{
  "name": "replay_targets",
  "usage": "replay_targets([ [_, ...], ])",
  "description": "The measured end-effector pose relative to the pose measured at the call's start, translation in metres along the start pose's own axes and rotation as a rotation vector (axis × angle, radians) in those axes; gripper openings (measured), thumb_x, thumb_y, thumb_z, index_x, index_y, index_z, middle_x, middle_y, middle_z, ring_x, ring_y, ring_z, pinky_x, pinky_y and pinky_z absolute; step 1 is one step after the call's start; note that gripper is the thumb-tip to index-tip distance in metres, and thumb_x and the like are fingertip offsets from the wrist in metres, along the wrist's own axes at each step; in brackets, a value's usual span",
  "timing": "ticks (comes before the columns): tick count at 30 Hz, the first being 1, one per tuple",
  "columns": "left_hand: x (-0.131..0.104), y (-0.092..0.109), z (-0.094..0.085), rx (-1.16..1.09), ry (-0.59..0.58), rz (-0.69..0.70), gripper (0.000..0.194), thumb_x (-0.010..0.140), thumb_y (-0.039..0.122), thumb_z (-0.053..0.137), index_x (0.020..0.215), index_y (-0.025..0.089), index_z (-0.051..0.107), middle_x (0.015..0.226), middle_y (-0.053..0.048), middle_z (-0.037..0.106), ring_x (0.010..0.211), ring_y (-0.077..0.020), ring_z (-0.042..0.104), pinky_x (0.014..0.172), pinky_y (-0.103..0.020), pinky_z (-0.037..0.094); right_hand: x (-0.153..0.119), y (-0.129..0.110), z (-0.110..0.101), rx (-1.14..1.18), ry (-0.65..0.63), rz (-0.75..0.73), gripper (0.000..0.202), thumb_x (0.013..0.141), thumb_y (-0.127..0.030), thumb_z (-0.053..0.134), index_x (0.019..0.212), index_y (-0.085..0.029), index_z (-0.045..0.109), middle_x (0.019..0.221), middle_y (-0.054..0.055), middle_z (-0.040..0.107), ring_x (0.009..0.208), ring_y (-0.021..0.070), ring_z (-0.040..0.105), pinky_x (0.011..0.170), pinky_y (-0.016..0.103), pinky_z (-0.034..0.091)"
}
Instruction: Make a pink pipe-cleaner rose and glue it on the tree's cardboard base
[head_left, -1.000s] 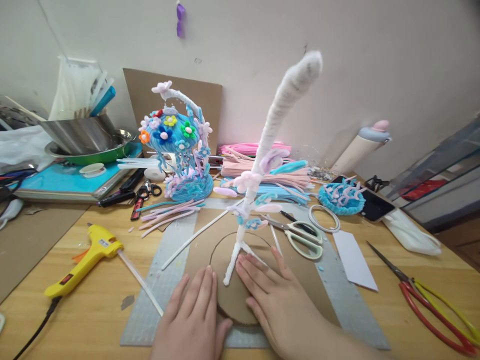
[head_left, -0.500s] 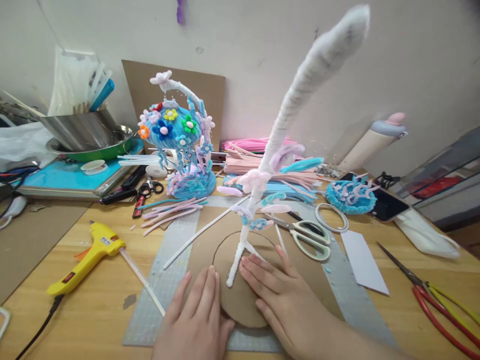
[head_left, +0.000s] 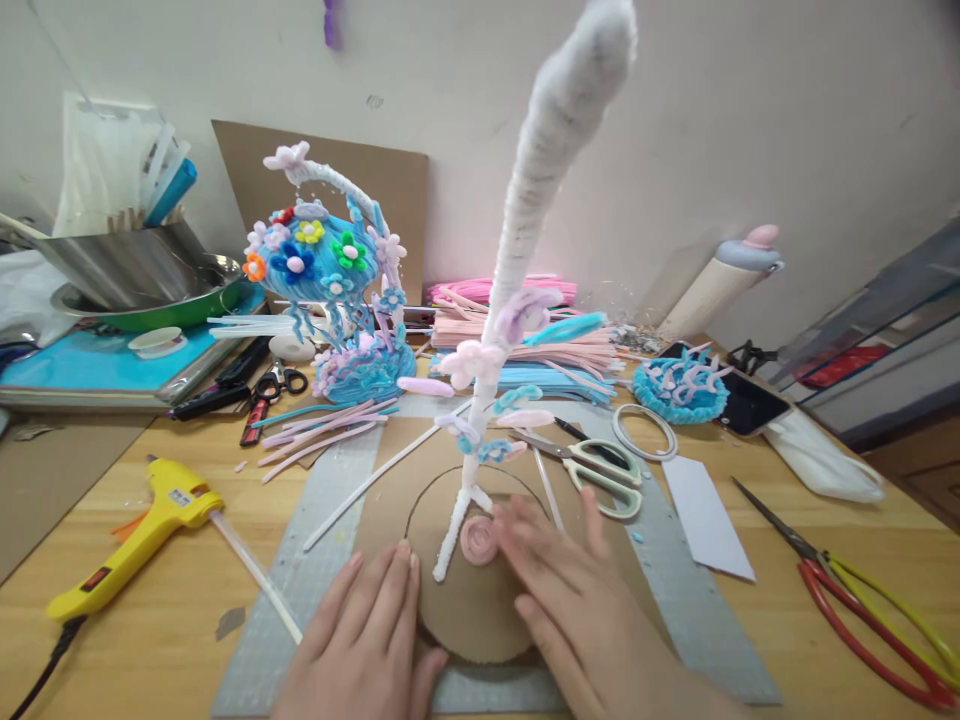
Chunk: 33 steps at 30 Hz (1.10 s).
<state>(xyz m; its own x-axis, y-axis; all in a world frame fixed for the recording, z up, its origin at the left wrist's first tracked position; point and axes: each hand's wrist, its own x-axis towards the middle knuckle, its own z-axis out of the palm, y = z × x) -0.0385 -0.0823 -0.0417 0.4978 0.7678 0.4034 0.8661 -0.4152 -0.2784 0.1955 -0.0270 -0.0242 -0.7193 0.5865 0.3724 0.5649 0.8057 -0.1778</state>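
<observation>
A tall white wrapped stem (head_left: 516, 235) stands on splayed feet on a round cardboard disc (head_left: 480, 620). Fuzzy pipe-cleaner flowers, one of them a pale pink flower (head_left: 471, 364), and leaves stick out from its lower half. Between the feet lies a small pink coil (head_left: 479, 540), flat on the disc. My left hand (head_left: 360, 630) rests with fingers stretched out along the disc's left edge. My right hand (head_left: 570, 590) lies over the disc's right side, fingers extended and slightly blurred, fingertips beside the coil. Neither hand grips anything.
A yellow glue gun (head_left: 142, 530) lies at left. Green-handled scissors (head_left: 600, 475) and red-and-yellow-handled scissors (head_left: 840, 600) lie at right. Behind stand a decorated blue flower piece (head_left: 322, 265) and bundles of pipe cleaners (head_left: 517, 335). A grey cutting mat (head_left: 262, 640) lies beneath.
My right hand has lifted and shifted right a little, uncovering the pink coil. The stem now looks more upright. My left hand stays at the disc's edge; the view has shifted slightly.
</observation>
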Motion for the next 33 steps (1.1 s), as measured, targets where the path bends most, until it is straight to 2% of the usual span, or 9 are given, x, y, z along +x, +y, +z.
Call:
replay_targets([
  [3,0.0,0.0,-0.002,-0.013,0.004,-0.003,0.046,0.083,0.044,0.053,0.11,0.009,0.065,0.112,-0.013,0.07,0.102,-0.0245,0.062,0.106,-0.041,0.023,-0.007,0.005,-0.001,0.236,0.086,0.152,0.058,0.089,-0.008,0.04,0.144,-0.022,0.029,0.142,0.006,0.048,0.138,0.0221,0.032,0.115,0.055,-0.006],
  [7,0.0,0.0,-0.003,-0.027,0.01,-0.015,0.046,0.083,0.044,0.054,0.11,0.008,0.065,0.112,-0.013,0.07,0.101,-0.0245,0.063,0.108,-0.041,0.02,-0.004,0.006,0.011,0.973,0.183,0.451,0.036,0.095,-0.018,0.038,0.127,-0.035,0.042,0.143,0.002,0.046,0.133,0.0231,0.041,0.112,0.054,0.022],
  [10,0.001,0.0,-0.003,-0.038,0.006,-0.022,0.046,0.082,0.044,0.055,0.109,0.008,0.065,0.112,-0.013,0.07,0.101,-0.0244,0.063,0.107,-0.041,0.021,0.004,0.007,0.016,1.475,0.281,0.613,0.018,0.093,-0.029,0.048,0.11,-0.033,0.051,0.137,0.003,0.052,0.127,0.0265,0.048,0.107,0.052,0.033],
  [12,0.001,-0.001,-0.003,-0.04,0.009,-0.023,0.045,0.082,0.045,0.055,0.109,0.009,0.065,0.111,-0.012,0.071,0.1,-0.0242,0.063,0.105,-0.041,0.024,0.008,0.01,0.016,1.611,0.294,0.695,0.016,0.088,-0.034,0.057,0.104,-0.03,0.055,0.131,0.004,0.057,0.125,0.0276,0.05,0.108,0.05,0.03],
  [15,0.002,-0.002,-0.001,-0.04,0.008,-0.03,0.045,0.082,0.047,0.055,0.109,0.011,0.065,0.111,-0.01,0.071,0.099,-0.0238,0.064,0.1,-0.041,0.029,0.01,0.013,0.013,1.65,0.308,0.77,0.02,0.085,-0.037,0.062,0.102,-0.028,0.058,0.127,0.005,0.06,0.125,0.0271,0.051,0.109,0.047,0.029],
  [19,0.003,-0.004,-0.002,-0.074,0.002,-0.065,0.054,0.081,0.058,0.053,0.111,0.013,0.063,0.112,-0.008,0.071,0.099,-0.0238,0.064,0.096,-0.04,0.033,0.012,0.017,0.012,1.549,0.401,0.778,0.027,0.08,-0.037,0.069,0.104,-0.029,0.06,0.122,0.004,0.061,0.121,0.023,0.053,0.103,0.039,0.037],
  [23,0.007,-0.002,-0.007,-0.118,-0.004,-0.132,0.049,0.082,0.051,0.055,0.117,0.017,0.059,0.119,-0.007,0.067,0.106,-0.0241,0.06,0.097,-0.04,0.035,0.011,0.022,0.018,1.392,0.524,0.837,0.03,0.072,-0.032,0.078,0.099,-0.028,0.064,0.101,0.001,0.065,0.094,0.014,0.06,0.086,0.026,0.046],
  [26,0.015,0.002,-0.011,-0.144,-0.026,-0.085,0.051,0.082,0.047,0.056,0.125,0.019,0.055,0.129,-0.004,0.061,0.114,-0.0232,0.056,0.1,-0.039,0.033,0.01,0.027,0.022,1.334,0.581,0.916,0.026,0.066,-0.033,0.082,0.086,-0.024,0.067,0.085,0.001,0.068,0.082,0.0144,0.062,0.079,0.027,0.049],
  [33,0.038,0.018,-0.008,-0.173,-0.07,0.029,0.063,0.087,0.045,0.05,0.142,0.02,0.037,0.142,0.0,0.048,0.127,-0.0192,0.046,0.105,-0.035,0.029,0.012,0.037,0.009,1.323,0.73,1.018,0.026,0.055,-0.031,0.088,0.07,-0.019,0.07,0.078,0.003,0.073,0.077,0.0158,0.067,0.078,0.029,0.054],
])
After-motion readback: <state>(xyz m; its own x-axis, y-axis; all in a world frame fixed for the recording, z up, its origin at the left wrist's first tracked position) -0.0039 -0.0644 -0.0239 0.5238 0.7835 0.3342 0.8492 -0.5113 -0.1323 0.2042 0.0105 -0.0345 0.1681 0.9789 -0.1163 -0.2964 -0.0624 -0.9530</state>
